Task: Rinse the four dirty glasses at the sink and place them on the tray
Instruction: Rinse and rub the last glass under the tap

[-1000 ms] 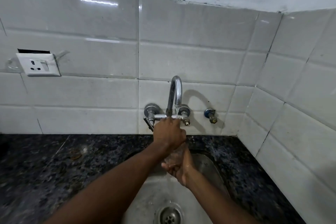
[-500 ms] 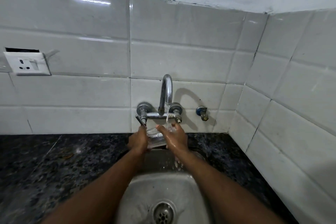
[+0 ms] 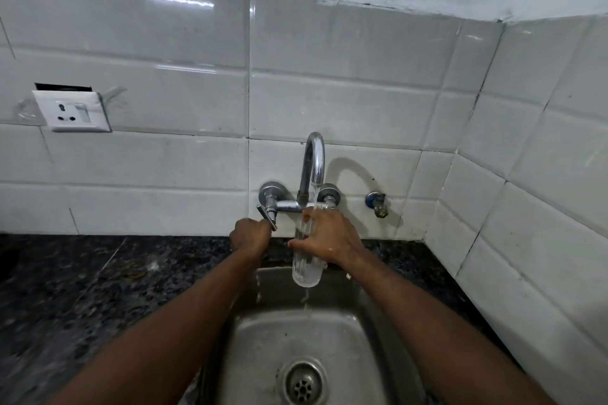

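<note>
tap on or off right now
On. A stream of water falls from the tap's spout into the glass held by the right hand, and the left hand grips the tap lever.

Hands: two, the left hand closed on the tap lever, the right hand wrapped round a glass.
Glasses: one clear glass, held upright under the running water.
Taps: one curved chrome spout with two wall valves; one small separate valve stood to its right.
Sinks: one steel sink, with one drain.
Wall sockets: one white socket.
Counters: one dark speckled counter.
</note>
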The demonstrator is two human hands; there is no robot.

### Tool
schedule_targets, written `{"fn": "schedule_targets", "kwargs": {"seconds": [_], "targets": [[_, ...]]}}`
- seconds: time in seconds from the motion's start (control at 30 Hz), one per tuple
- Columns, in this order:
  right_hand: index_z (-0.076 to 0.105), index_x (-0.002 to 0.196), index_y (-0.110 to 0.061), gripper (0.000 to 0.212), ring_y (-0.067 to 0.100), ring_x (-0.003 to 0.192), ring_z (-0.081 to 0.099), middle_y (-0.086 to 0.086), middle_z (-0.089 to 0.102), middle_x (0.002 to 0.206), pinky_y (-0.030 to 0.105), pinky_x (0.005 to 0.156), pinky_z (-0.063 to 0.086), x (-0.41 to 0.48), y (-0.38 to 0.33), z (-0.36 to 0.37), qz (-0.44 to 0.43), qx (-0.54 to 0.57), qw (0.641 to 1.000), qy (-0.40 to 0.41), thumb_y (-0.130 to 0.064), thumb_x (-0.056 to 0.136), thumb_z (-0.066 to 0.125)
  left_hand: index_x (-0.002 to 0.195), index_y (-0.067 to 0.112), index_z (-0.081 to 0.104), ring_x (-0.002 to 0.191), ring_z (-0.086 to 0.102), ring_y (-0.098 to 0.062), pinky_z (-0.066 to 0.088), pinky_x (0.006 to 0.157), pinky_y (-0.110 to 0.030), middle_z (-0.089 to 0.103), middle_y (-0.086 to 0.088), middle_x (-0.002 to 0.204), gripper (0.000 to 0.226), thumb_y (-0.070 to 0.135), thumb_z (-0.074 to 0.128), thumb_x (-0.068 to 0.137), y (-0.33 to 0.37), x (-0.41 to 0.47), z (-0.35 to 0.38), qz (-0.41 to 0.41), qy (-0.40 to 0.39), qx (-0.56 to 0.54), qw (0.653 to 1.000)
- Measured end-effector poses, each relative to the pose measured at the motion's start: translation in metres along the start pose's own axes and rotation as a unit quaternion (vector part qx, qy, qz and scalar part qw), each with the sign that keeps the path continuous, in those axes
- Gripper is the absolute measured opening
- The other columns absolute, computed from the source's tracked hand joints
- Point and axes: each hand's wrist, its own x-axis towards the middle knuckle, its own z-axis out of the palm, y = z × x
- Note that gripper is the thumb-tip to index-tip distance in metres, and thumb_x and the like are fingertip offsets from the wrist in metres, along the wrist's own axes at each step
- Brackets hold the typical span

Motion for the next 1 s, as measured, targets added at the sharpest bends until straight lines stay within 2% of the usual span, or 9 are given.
{"fn": "schedule_targets", "kwargs": {"seconds": [0.13, 0.27, 0.37, 0.47, 0.57, 0.63, 0.73, 0.8, 1.0], "targets": [[0.058, 0.119, -0.024, 0.066, 0.021, 0.096, 0.064, 0.000, 0.068, 0.107, 0.031, 0.081, 0.053, 0.003, -0.003, -0.003, 0.006, 0.013, 1.000, 0.025, -0.062, 0.067, 0.071, 0.074, 0.004, 0.067, 0.087, 0.066, -0.038, 0.047, 0.068, -0.033, 0.072, -0.021, 0.087, 0.019, 0.017, 0.058, 0.085, 0.012, -0.002, -0.005, 0.032, 0.017, 0.040, 0.999], [0.058, 0.122, -0.025, 0.067, 0.021, 0.098, 0.064, 0.002, 0.068, 0.109, 0.034, 0.083, 0.055, 0.002, -0.003, -0.004, 0.008, 0.003, 1.000, 0.009, -0.060, 0.067, 0.072, 0.078, 0.006, 0.070, 0.086, 0.068, -0.038, 0.055, 0.075, -0.037, 0.073, -0.019, 0.086, 0.019, 0.017, 0.056, 0.084, 0.014, 0.001, -0.006, 0.034, 0.029, 0.046, 0.998], [0.059, 0.123, -0.022, 0.069, 0.022, 0.100, 0.062, 0.002, 0.068, 0.112, 0.033, 0.085, 0.053, -0.001, -0.002, -0.004, 0.005, -0.012, 1.000, 0.015, -0.061, 0.067, 0.073, 0.077, 0.010, 0.067, 0.086, 0.067, -0.035, 0.050, 0.072, -0.034, 0.072, -0.018, 0.086, 0.015, 0.016, 0.057, 0.086, 0.011, 0.004, -0.006, 0.053, 0.032, 0.055, 0.997], [0.061, 0.119, -0.023, 0.065, 0.021, 0.099, 0.063, 0.002, 0.068, 0.112, 0.034, 0.085, 0.054, -0.002, -0.001, -0.006, 0.006, -0.015, 1.000, 0.010, -0.059, 0.067, 0.074, 0.095, 0.010, 0.069, 0.088, 0.064, -0.030, 0.042, 0.069, -0.030, 0.071, -0.013, 0.091, 0.017, 0.018, 0.057, 0.087, 0.010, 0.005, -0.005, 0.066, 0.036, 0.054, 0.996], [0.060, 0.123, -0.027, 0.067, 0.020, 0.098, 0.064, 0.001, 0.069, 0.111, 0.032, 0.083, 0.054, -0.002, -0.003, -0.008, 0.001, -0.009, 1.000, 0.022, -0.060, 0.066, 0.073, 0.094, 0.006, 0.068, 0.085, 0.059, -0.027, 0.039, 0.070, -0.030, 0.068, -0.011, 0.089, 0.018, 0.020, 0.057, 0.089, 0.011, 0.004, -0.003, 0.072, 0.045, 0.064, 0.994], [0.058, 0.125, -0.028, 0.069, 0.020, 0.099, 0.063, 0.001, 0.068, 0.113, 0.033, 0.084, 0.054, -0.003, -0.005, -0.007, -0.010, -0.017, 1.000, 0.014, -0.060, 0.065, 0.073, 0.100, 0.005, 0.069, 0.087, 0.059, -0.028, 0.039, 0.070, -0.030, 0.071, -0.014, 0.095, 0.022, 0.019, 0.056, 0.090, 0.011, 0.004, -0.003, 0.076, 0.049, 0.066, 0.994], [0.058, 0.127, -0.029, 0.069, 0.019, 0.099, 0.063, 0.000, 0.068, 0.113, 0.029, 0.082, 0.051, -0.004, -0.004, -0.010, 0.003, -0.004, 1.000, 0.024, -0.058, 0.067, 0.074, 0.114, 0.009, 0.068, 0.098, 0.062, -0.030, 0.040, 0.073, -0.031, 0.070, -0.016, 0.107, 0.028, 0.020, 0.055, 0.092, 0.011, 0.006, -0.003, 0.078, 0.061, 0.065, 0.993], [0.056, 0.128, -0.027, 0.070, 0.021, 0.102, 0.062, 0.003, 0.067, 0.116, 0.032, 0.084, 0.052, -0.005, -0.003, -0.008, -0.012, -0.029, 0.999, 0.020, -0.059, 0.068, 0.072, 0.119, 0.011, 0.066, 0.102, 0.062, -0.031, 0.041, 0.074, -0.032, 0.069, -0.016, 0.111, 0.030, 0.021, 0.054, 0.093, 0.011, 0.007, -0.004, 0.079, 0.068, 0.068, 0.992], [0.055, 0.131, -0.025, 0.073, 0.021, 0.106, 0.061, 0.003, 0.066, 0.121, 0.031, 0.085, 0.049, -0.006, -0.002, -0.010, -0.001, -0.023, 1.000, 0.018, -0.059, 0.070, 0.073, 0.110, 0.010, 0.068, 0.104, 0.062, -0.032, 0.044, 0.078, -0.034, 0.070, -0.015, 0.112, 0.023, 0.024, 0.054, 0.098, 0.011, 0.009, -0.001, 0.106, 0.092, 0.098, 0.985]]}}
